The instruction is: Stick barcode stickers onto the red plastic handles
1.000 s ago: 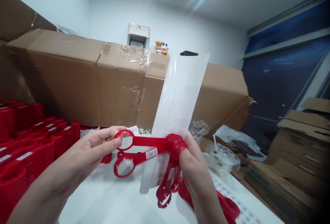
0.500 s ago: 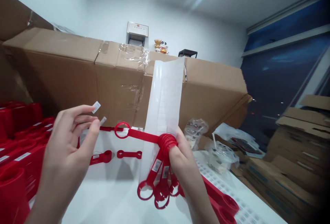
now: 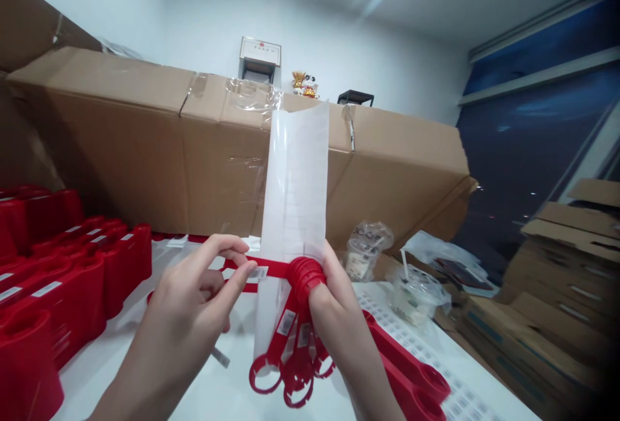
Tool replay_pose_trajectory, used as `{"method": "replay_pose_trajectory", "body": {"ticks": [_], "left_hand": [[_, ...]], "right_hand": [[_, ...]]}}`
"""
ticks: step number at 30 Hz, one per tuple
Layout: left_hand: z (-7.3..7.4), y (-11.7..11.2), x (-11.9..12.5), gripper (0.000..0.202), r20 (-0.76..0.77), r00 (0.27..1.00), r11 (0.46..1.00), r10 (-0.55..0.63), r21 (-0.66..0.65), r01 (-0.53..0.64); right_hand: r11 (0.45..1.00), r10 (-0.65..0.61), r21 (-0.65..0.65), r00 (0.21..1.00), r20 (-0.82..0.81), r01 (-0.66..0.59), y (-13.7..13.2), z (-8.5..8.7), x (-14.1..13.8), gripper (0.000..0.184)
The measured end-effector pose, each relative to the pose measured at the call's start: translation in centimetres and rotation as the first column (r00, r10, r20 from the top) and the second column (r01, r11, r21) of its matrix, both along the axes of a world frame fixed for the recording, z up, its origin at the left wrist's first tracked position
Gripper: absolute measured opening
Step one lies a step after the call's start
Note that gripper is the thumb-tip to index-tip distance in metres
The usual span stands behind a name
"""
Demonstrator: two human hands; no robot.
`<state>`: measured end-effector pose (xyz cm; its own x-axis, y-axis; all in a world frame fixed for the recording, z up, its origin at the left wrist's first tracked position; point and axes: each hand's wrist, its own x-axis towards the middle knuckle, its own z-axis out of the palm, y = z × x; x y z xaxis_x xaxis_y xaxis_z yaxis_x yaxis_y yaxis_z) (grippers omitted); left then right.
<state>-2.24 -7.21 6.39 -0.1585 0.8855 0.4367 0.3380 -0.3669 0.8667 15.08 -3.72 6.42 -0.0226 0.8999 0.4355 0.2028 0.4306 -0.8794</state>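
My left hand (image 3: 201, 298) pinches a small white barcode label (image 3: 258, 272) with thumb and forefinger, against the flat bar of a red double-ring plastic piece (image 3: 277, 268). A second small label (image 3: 221, 358) shows below that hand; whether it sticks to a finger, I cannot tell. My right hand (image 3: 334, 298) is closed around a stack of these red pieces (image 3: 307, 277), gripped at their upper rings. Several lower ends fan downward, some bars bearing labels (image 3: 285, 322). A long white label sheet (image 3: 298, 175) stands upright behind the stack, its lower part against my right hand.
Rows of labelled red pieces (image 3: 80, 292) stand at the left. More red pieces (image 3: 411, 369) and a label sheet (image 3: 450, 376) lie on the white table (image 3: 232, 389) at the right. Cups (image 3: 361, 253) in plastic bags stand behind. A big cardboard box (image 3: 145, 143) walls the back.
My left hand has moved right and down, bringing a label onto the red bar. My right hand, with the stack and sheet, has shifted slightly left.
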Motion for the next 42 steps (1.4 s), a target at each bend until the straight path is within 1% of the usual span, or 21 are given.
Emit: {"method": "replay_pose_trajectory", "body": {"ticks": [4, 7, 10, 14, 22, 27, 29, 31, 34, 35, 37, 38, 39, 40, 42], "left_hand": [[-0.1, 0.1, 0.0, 0.022, -0.03, 0.999, 1.0, 0.021, 0.006, -0.021], [-0.3, 0.3, -0.1, 0.023, -0.04, 0.998, 0.999, 0.038, 0.015, -0.037], [-0.5, 0.4, -0.2, 0.024, -0.05, 0.997, 0.998, 0.057, 0.023, -0.056], [-0.6, 0.6, -0.3, 0.025, -0.054, 0.997, 0.998, 0.059, 0.033, -0.057], [-1.2, 1.3, -0.4, 0.024, -0.066, 0.997, 0.997, 0.049, 0.071, -0.044], [-1.6, 1.6, -0.5, 0.025, -0.1, 0.995, 0.998, 0.024, 0.062, -0.018], [-1.6, 1.6, -0.4, 0.023, -0.117, 0.993, 0.995, 0.035, 0.096, -0.024], [-1.7, 1.7, 0.0, 0.021, -0.145, 0.986, 0.986, 0.087, 0.155, -0.064], [-1.9, 2.2, 1.0, 0.018, -0.242, 0.944, 0.962, 0.224, 0.212, -0.173], [-2.0, 2.5, 1.4, 0.02, -0.3, 0.911, 0.951, 0.283, 0.211, -0.226], [-2.1, 3.2, 2.2, 0.03, -0.426, 0.816, 0.92, 0.392, 0.191, -0.343], [-2.2, 3.5, 2.4, 0.037, -0.479, 0.771, 0.906, 0.42, 0.176, -0.384], [-2.3, 3.7, 2.6, 0.044, -0.511, 0.746, 0.9, 0.427, 0.157, -0.407], [-2.4, 3.9, 2.7, 0.049, -0.521, 0.748, 0.905, 0.41, 0.132, -0.404], [-2.5, 4.0, 2.7, 0.057, -0.495, 0.807, 0.941, 0.324, 0.08, -0.328]], "right_hand": [[0.998, 0.019, -0.054, 1.0, -0.003, -0.019, -0.3, -0.1, 0.1, 0.044], [0.997, 0.002, -0.08, 1.0, 0.004, -0.002, -0.6, -0.1, 0.2, 0.045], [0.997, -0.016, -0.078, 1.0, 0.007, 0.017, -0.8, -0.1, 0.2, 0.041], [0.996, -0.02, -0.092, 1.0, -0.002, 0.019, -0.9, 0.2, 0.0, 0.041], [0.996, 0.005, -0.084, 1.0, -0.012, -0.006, -0.8, 0.2, 0.1, 0.039], [0.997, 0.012, -0.078, 1.0, -0.014, -0.013, -0.9, 0.0, 0.1, 0.04], [0.997, 0.001, -0.08, 1.0, -0.008, -0.002, -1.1, 0.0, 0.2, 0.042], [0.998, -0.009, -0.058, 1.0, -0.001, 0.009, -1.2, -0.1, 0.2, 0.044], [1.0, -0.016, -0.017, 1.0, 0.008, 0.016, -1.2, -0.2, 0.0, 0.044], [1.0, -0.018, -0.005, 1.0, 0.011, 0.018, -1.1, -0.3, -0.1, 0.042], [0.999, -0.031, 0.031, 0.999, 0.019, 0.03, -0.8, -0.4, -0.3, 0.036], [0.997, -0.047, 0.055, 0.999, 0.022, 0.046, -0.7, -0.4, -0.4, 0.031], [0.994, -0.069, 0.081, 0.997, 0.022, 0.067, -0.6, -0.4, -0.5, 0.026], [0.991, -0.093, 0.098, 0.995, 0.02, 0.091, -0.5, -0.4, -0.6, 0.02], [0.988, -0.115, 0.102, 0.993, 0.006, 0.114, -0.5, -0.5, -0.7, 0.013]]}}
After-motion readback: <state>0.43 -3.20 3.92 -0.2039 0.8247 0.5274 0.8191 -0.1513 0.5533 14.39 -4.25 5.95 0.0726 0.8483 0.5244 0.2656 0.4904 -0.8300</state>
